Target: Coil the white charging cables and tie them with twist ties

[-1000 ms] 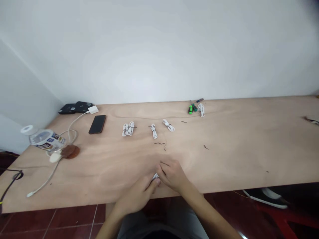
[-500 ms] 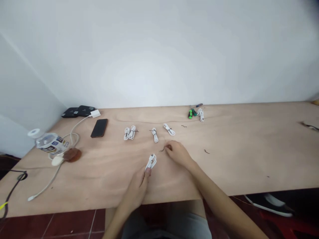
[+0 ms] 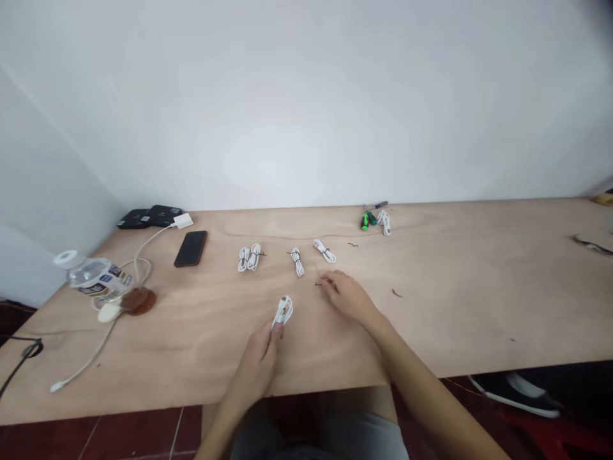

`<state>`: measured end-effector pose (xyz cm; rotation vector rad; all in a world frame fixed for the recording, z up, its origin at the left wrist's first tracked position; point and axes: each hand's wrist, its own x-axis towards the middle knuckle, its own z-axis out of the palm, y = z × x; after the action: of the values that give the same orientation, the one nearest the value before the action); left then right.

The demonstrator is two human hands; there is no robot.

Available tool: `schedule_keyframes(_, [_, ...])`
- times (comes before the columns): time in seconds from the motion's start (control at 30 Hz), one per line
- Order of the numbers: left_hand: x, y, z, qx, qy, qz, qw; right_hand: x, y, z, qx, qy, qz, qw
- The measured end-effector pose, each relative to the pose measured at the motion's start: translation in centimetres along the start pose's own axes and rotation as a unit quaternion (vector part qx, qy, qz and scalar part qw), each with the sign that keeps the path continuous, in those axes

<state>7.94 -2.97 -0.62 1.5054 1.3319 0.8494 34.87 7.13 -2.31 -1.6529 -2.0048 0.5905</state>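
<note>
My left hand (image 3: pixel 261 358) is closed around the lower end of a coiled white cable (image 3: pixel 283 311), held just above the table near its front edge. A thin dark strand runs along that hand; I cannot tell what it is. To the right, my right hand (image 3: pixel 347 295) has its fingers bent together at a short black twist tie (image 3: pixel 318 284), whose free end sticks out left of the fingertips. Behind the hands lie white cable bundles bound with dark ties: a pair (image 3: pixel 249 257), one in the middle (image 3: pixel 297 261) and one tilted (image 3: pixel 324 251).
Loose twist ties lie at the back (image 3: pixel 353 244) and right (image 3: pixel 396 292). Screwdrivers (image 3: pixel 365 222) and another white cable (image 3: pixel 384 223) sit near the wall. On the left are a phone (image 3: pixel 190 248), black boxes (image 3: pixel 163 215), a tipped bottle (image 3: pixel 103 278) and a charging cable (image 3: pixel 93 356).
My left hand has shifted slightly left with the white cable. The twist tie at my right fingertips has changed its angle and shows shorter; my right hand has barely moved.
</note>
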Motion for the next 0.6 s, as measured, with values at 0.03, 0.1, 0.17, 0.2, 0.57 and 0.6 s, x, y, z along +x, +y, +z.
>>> schedule_keyframes(0.03, [-0.1,0.0,0.0,-0.001,-0.002,-0.004,1.0,0.0,-0.1,-0.3,-0.01,0.005,0.008,1.0])
schedule_keyframes(0.1, [-0.2,0.0,0.1,0.0,-0.009,-0.005,1.0,0.0,-0.2,-0.9,-0.02,0.01,0.015,1.0])
schedule_keyframes(0.17, [-0.2,0.1,0.1,0.006,-0.017,-0.001,1.0,0.2,-0.3,-1.2,-0.018,0.0,0.008,1.0])
schedule_keyframes(0.2, [-0.2,0.2,0.1,0.009,-0.019,0.001,1.0,0.3,-0.4,-1.2,-0.017,-0.01,0.003,1.0])
schedule_keyframes(0.57, [-0.6,0.8,0.3,-0.008,-0.009,0.025,1.0,0.4,-1.1,0.4,0.032,-0.01,0.028,0.999])
schedule_keyframes(0.6, [-0.7,0.9,0.4,-0.011,-0.014,0.029,0.999,0.0,-1.6,0.4,0.058,-0.005,0.024,0.998])
